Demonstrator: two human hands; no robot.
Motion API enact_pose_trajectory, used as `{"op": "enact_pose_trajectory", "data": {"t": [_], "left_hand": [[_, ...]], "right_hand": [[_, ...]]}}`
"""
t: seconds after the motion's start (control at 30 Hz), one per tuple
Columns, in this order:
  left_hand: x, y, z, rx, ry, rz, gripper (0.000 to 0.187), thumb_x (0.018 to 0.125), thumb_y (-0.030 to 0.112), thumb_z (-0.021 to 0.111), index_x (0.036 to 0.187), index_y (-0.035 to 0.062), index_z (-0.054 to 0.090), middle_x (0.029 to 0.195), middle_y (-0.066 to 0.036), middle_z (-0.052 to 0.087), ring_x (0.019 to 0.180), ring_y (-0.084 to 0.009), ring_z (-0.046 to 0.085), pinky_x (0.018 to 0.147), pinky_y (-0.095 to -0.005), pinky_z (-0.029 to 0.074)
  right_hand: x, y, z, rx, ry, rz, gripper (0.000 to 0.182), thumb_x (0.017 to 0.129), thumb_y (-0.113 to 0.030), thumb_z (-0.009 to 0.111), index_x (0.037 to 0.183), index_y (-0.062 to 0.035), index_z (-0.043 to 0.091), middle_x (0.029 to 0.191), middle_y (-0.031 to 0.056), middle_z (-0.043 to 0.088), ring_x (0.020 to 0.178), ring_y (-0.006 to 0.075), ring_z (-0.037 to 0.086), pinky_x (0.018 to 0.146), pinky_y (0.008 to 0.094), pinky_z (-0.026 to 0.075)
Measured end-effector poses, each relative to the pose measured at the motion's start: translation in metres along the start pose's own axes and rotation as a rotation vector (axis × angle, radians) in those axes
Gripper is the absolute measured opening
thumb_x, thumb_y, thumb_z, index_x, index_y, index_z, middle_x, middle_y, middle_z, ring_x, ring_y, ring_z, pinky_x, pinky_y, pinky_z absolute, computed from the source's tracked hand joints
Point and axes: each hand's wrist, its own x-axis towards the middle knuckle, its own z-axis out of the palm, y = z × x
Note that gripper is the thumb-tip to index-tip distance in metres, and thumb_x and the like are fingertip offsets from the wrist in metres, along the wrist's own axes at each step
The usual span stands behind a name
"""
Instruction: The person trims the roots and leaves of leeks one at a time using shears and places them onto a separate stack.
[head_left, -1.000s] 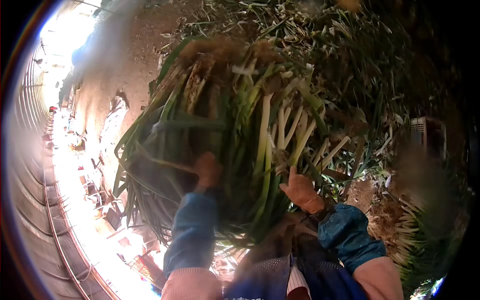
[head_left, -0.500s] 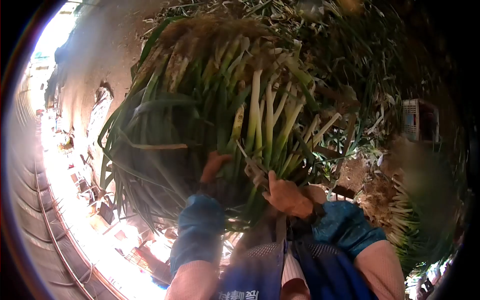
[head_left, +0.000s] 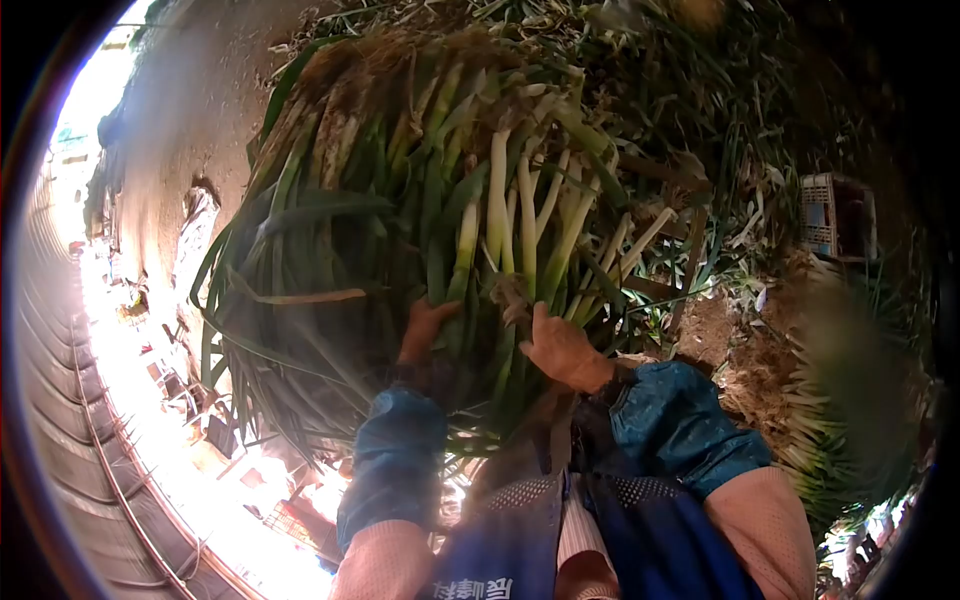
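A large heap of green onions (head_left: 497, 200) lies before me, roots at the far side and long green leaves toward me. My left hand (head_left: 428, 328) is closed around the green part of a stalk near the middle of the heap. To its right, my right hand (head_left: 566, 350) is closed with the thumb raised, close over the white-and-green stalks. A withered brownish scrap (head_left: 511, 296) shows at its fingertips; whether the fingers grip it or something beneath is hidden.
Loose leaves and trimmings (head_left: 700, 110) cover the ground at the far right. A plastic crate (head_left: 820, 215) stands there. More green onions (head_left: 815, 440) lie in a row at the lower right. Bare ground (head_left: 200, 110) shows at the left, with a crumpled sheet (head_left: 197, 225).
My right hand has shifted slightly up and left. The thin pale strip that stuck out above it is no longer visible. My left hand stays at nearly the same spot.
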Motion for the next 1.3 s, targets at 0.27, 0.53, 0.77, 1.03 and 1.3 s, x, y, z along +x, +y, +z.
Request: {"op": "enact_pose_trajectory", "data": {"t": [0.27, 0.53, 0.77, 1.03, 1.3], "left_hand": [[-0.011, 0.05, 0.062, 1.285, 0.613, 0.792, 0.044, 0.069, 0.004, 0.061, 0.11, -0.0018, 0.046, 0.104, -0.019, 0.05, 0.096, -0.032, 0.05, 0.081, -0.0418, 0.044], [0.047, -0.001, 0.069, 1.289, 0.557, 0.319, 0.034, 0.072, 0.01, 0.062, 0.098, -0.0028, 0.045, 0.102, -0.021, 0.049, 0.088, -0.0388, 0.055, 0.071, -0.0432, 0.047], [0.019, 0.025, 0.046, 0.958, 0.161, 0.149, 0.03, 0.071, 0.013, 0.062, 0.092, -0.0069, 0.056, 0.084, -0.019, 0.061, 0.08, -0.0292, 0.06, 0.069, -0.0376, 0.047], [-0.038, 0.011, 0.016, 0.587, -0.095, -0.053, 0.031, 0.074, 0.014, 0.061, 0.097, -0.0068, 0.059, 0.081, -0.012, 0.063, 0.072, -0.0179, 0.059, 0.067, -0.0302, 0.045], [-0.052, -0.031, 0.015, 0.306, -0.032, -0.137, 0.028, 0.073, 0.011, 0.06, 0.095, -0.0059, 0.059, 0.077, -0.008, 0.061, 0.067, -0.0139, 0.056, 0.061, -0.0282, 0.044]], "right_hand": [[-0.019, 0.005, -0.002, -0.005, -0.089, 0.098, 0.048, 0.074, -0.022, 0.063, 0.101, 0.0083, 0.038, 0.074, 0.0236, 0.06, 0.071, 0.0396, 0.06, 0.063, 0.0443, 0.05], [-0.016, 0.008, -0.007, -0.012, 0.021, -0.008, 0.072, 0.075, -0.028, 0.063, 0.12, 0.0152, 0.027, 0.068, 0.0216, 0.055, 0.061, 0.0389, 0.056, 0.056, 0.0448, 0.047], [0.004, 0.018, 0.01, -0.02, 0.016, -0.047, 0.068, 0.076, -0.025, 0.06, 0.119, 0.0172, 0.03, 0.069, 0.0227, 0.056, 0.06, 0.0372, 0.056, 0.054, 0.0445, 0.046], [-0.004, -0.004, -0.003, -0.056, 0.034, -0.054, 0.047, 0.076, -0.017, 0.054, 0.107, 0.0137, 0.039, 0.065, 0.0209, 0.058, 0.06, 0.0393, 0.058, 0.057, 0.0456, 0.048], [0.014, 0.013, 0.012, -0.054, 0.008, 0.008, 0.06, 0.074, -0.021, 0.061, 0.11, 0.0177, 0.034, 0.061, 0.0191, 0.056, 0.056, 0.039, 0.057, 0.054, 0.0445, 0.048]]}}
